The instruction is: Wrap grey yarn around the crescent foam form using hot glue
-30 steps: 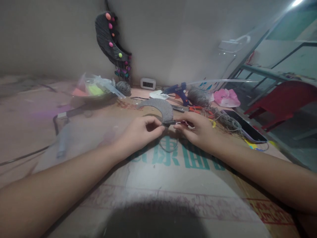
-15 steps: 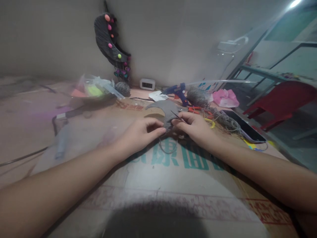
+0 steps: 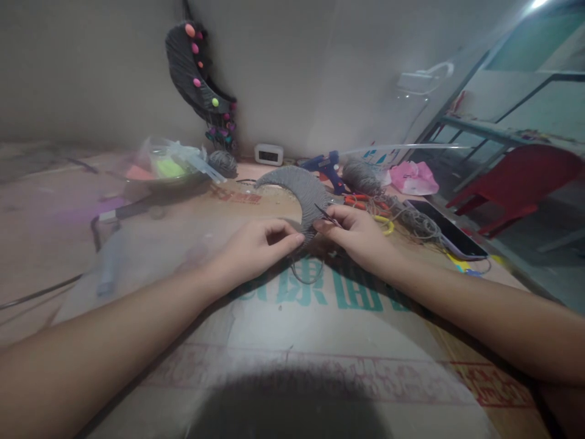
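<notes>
A crescent [image 3: 299, 183] wrapped in grey yarn lies on the cardboard in front of me, its curve rising away from my hands. My left hand [image 3: 258, 244] has thumb and index finger closed on the crescent's lower end. My right hand [image 3: 354, 231] is closed beside that end, fingers touching the yarn. From its fingers sticks a slim dark pointed tool [image 3: 325, 214], its tip toward the upper left; whether it is tweezers or scissors I cannot tell. A loop of grey yarn [image 3: 307, 280] hangs below the lower end onto the cardboard.
A blue glue gun [image 3: 329, 169], yarn ball [image 3: 362, 175], orange-handled tool [image 3: 361, 201], tangled yarn [image 3: 415, 221] and phone [image 3: 450, 231] lie at the right. Behind stand a small clock [image 3: 269, 155] and bowl [image 3: 167, 180]. A decorated dark crescent [image 3: 185, 67] hangs on the wall.
The crescent has tilted up, showing more of its wrapped face. The dark tool in my right hand has swung from lying across the lower end to pointing up and left.
</notes>
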`<state>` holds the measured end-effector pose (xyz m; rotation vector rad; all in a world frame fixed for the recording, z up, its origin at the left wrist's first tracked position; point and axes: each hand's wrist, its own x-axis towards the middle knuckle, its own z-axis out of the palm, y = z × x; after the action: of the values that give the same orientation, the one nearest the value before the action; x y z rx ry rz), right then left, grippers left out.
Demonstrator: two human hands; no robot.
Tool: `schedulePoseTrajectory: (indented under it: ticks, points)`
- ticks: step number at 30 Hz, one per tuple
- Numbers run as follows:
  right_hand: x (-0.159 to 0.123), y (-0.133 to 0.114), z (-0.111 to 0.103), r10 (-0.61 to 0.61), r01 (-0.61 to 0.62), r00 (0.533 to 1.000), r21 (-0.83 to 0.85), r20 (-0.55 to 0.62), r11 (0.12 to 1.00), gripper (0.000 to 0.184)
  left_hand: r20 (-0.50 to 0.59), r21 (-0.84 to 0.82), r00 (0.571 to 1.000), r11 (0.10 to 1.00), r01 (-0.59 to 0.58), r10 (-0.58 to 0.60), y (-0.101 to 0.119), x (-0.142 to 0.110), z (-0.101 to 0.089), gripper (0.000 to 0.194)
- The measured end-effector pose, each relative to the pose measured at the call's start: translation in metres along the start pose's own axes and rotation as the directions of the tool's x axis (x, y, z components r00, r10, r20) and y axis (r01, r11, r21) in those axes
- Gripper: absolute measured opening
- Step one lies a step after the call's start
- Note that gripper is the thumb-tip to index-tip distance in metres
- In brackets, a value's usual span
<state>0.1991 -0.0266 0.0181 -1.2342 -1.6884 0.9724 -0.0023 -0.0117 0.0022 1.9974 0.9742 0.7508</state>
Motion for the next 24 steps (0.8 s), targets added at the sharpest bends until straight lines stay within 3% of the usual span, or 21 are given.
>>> schedulePoseTrajectory:
  ticks: [7, 16, 24]
  points:
    - [-0.0005, 0.0010, -0.0009, -0.012, 0.012, 1.000, -0.033, 0.017, 0.999, 0.023, -0.003, -0.002, 1.000, 1.000, -0.002, 0.002, -0.0024, -0.0001, -0.0007, 0.033]
    - [-0.0014, -0.0001, -0.0007, -0.014, 0.014, 1.000, -0.032, 0.007, 0.999, 0.026, 0.010, -0.065, 1.000, 0.998, 0.002, -0.002, -0.0072, 0.0018, 0.0014, 0.021]
    - [-0.0005, 0.0048, -0.0014, 0.039, -0.036, 0.998, -0.067, 0.041, 0.997, 0.028, -0.013, -0.154, 0.999, 0.988, 0.027, -0.029, -0.0036, 0.0008, 0.0007, 0.028]
